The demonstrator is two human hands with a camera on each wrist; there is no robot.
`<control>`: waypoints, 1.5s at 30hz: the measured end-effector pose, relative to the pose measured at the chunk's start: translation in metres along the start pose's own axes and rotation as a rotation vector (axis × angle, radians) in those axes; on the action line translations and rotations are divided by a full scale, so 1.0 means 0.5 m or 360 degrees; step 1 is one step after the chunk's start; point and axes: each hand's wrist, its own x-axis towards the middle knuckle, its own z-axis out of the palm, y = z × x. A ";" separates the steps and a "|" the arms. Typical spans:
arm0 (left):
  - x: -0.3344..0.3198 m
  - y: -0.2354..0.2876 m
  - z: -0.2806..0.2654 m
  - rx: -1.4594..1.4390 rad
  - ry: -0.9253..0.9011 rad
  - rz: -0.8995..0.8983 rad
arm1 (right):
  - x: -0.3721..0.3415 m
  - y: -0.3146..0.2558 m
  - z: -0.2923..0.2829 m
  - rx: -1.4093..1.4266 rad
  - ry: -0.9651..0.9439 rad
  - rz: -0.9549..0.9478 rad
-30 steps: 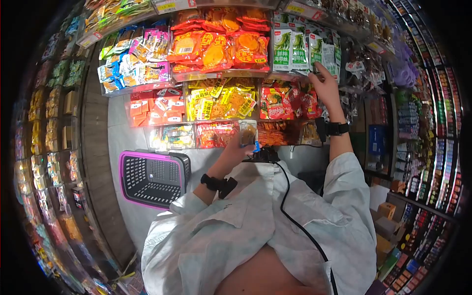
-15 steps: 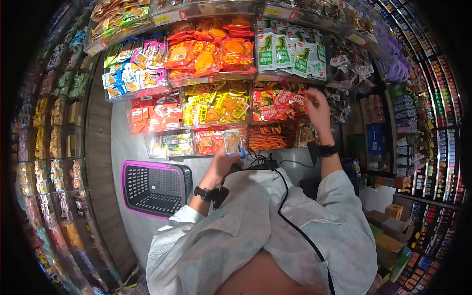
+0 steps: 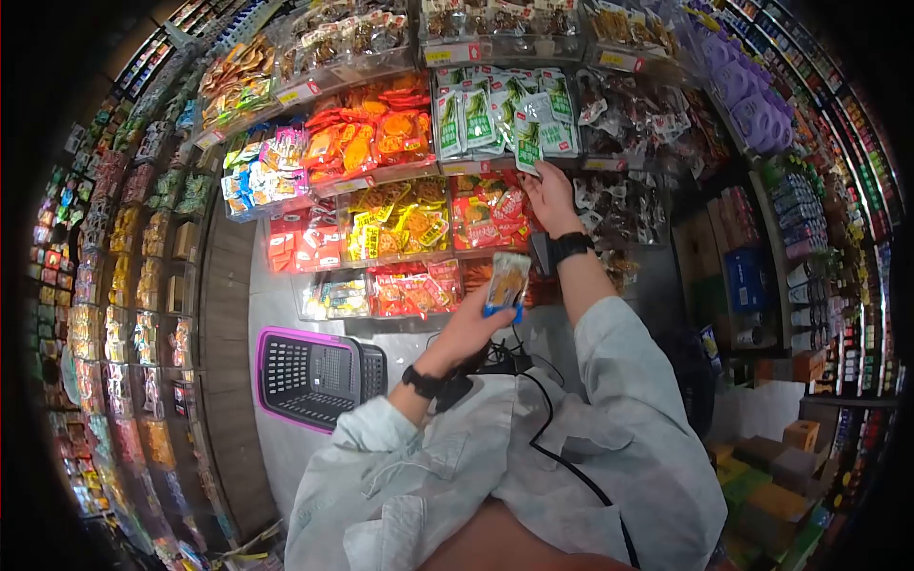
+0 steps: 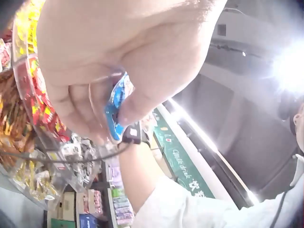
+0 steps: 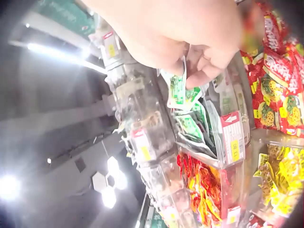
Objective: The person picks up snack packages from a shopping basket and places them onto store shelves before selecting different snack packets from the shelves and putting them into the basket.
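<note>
In the head view the right hand pinches the lower end of a green-and-white packet at the front of the bin of green packets. The right wrist view shows the right hand with thumb and fingers on that packet. Lower and nearer the body, the left hand grips a clear snack packet with a blue end, held upright above the lowest bins. Only the blue part shows between the thumb and curled fingers of the left hand in the left wrist view.
A black basket with a purple rim stands on the floor at the left. Tiered bins hold red packets, yellow packets and dark packets. A black cable runs down the shirt. Cardboard boxes lie at the lower right.
The right hand has moved up and left from the red packets to the green bin and taken hold of a packet. The left hand, still holding its packet, has shifted right. The view has turned.
</note>
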 end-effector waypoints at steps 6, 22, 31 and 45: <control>-0.101 -0.126 -0.118 -0.0383 0.0402 -0.0387 | -0.029 -0.092 0.115 -0.0747 0.0128 -0.0318; 0.015 -0.130 -0.267 -0.0465 0.0571 -0.0110 | -0.180 -0.068 0.048 -0.1886 -0.0405 -0.0648; 0.105 -0.055 -0.113 0.0158 0.0076 0.0040 | -0.386 -0.090 -0.044 -0.1491 -0.0845 0.0227; -0.026 -0.144 0.234 0.0993 0.0317 -0.0105 | -0.505 -0.168 -0.280 -0.1844 -0.1250 0.0126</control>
